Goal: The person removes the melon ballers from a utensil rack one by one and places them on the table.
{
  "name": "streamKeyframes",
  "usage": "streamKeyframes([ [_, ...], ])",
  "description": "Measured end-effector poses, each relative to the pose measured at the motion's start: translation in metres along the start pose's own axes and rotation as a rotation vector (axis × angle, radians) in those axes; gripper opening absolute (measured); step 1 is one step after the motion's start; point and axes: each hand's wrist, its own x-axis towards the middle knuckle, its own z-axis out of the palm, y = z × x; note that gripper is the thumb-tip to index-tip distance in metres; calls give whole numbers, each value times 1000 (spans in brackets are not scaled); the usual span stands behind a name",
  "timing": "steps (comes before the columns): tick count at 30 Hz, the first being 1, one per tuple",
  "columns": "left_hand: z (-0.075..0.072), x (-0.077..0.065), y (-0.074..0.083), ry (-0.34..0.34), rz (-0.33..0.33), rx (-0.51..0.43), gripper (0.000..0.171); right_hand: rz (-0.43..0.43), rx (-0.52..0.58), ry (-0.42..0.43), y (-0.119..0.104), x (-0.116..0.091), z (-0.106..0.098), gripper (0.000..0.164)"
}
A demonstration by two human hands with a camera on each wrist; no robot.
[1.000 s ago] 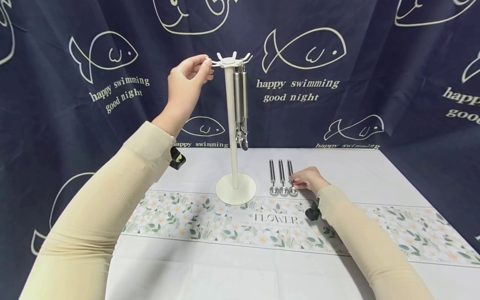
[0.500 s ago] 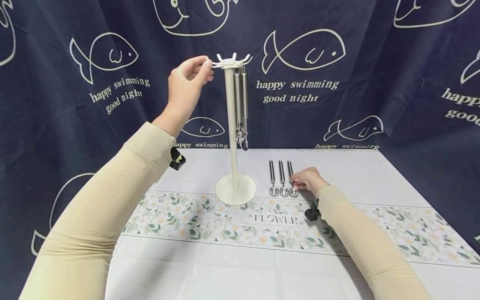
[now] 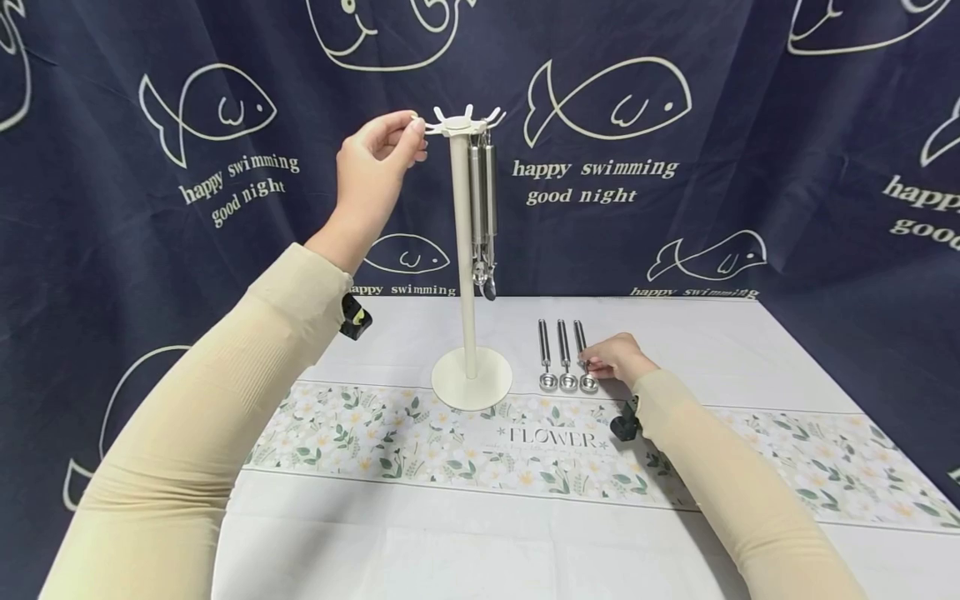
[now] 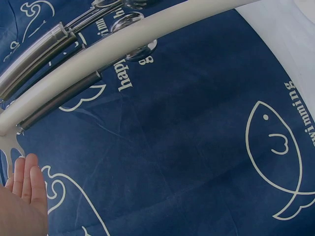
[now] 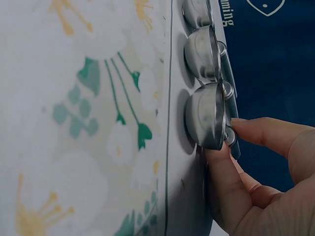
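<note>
A cream utensil stand (image 3: 463, 275) with a ring of hooks at its top stands upright on a round base. My left hand (image 3: 378, 162) pinches one of its left hooks between thumb and index finger. Several metal utensils (image 3: 482, 196) hang by their handles on the stand's right side. On the table lie three metal scoops with round bowls, side by side, handles pointing away. My right hand (image 3: 617, 357) pinches the handle of the rightmost scoop (image 3: 588, 383) just behind the bowl; in the right wrist view its bowl (image 5: 204, 117) sits near the cloth, beside the other two.
The middle scoop (image 3: 567, 382) and the left scoop (image 3: 548, 382) lie close beside the held one. A floral runner (image 3: 420, 446) crosses the white table (image 3: 390, 533). Behind it hangs a dark blue curtain (image 3: 600, 250) with fish drawings.
The rightmost scoop's bowl has shifted very slightly to the right, away from the middle scoop. Both hands stay where they were, the left on the hook.
</note>
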Motion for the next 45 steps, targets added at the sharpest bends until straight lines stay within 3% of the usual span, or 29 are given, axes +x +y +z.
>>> streamKeyframes([
  [6,1,0,-1,-4,-6,8,36,22,18,-18,2,-1,-2,52],
  [13,1,2,-3,-2,-1,7,36,5,67,-73,3,-4,-6,44],
  [22,0,3,-1,-12,-3,65,36,-10,108,-83,2,-7,-11,54],
  [29,-2,4,-1,-28,8,110,37,-27,103,9,2,-7,-15,64],
  [33,-3,5,-2,-37,8,124,36,-59,148,1,-2,-11,-17,67],
  [37,-4,8,-3,-48,2,120,36,-80,168,4,-10,-18,-14,60],
  [42,-6,11,-2,-71,-4,88,35,-138,193,4,-19,-27,-11,38],
  [45,-6,12,-3,-83,-7,78,35,-168,209,11,-23,-31,-7,37],
])
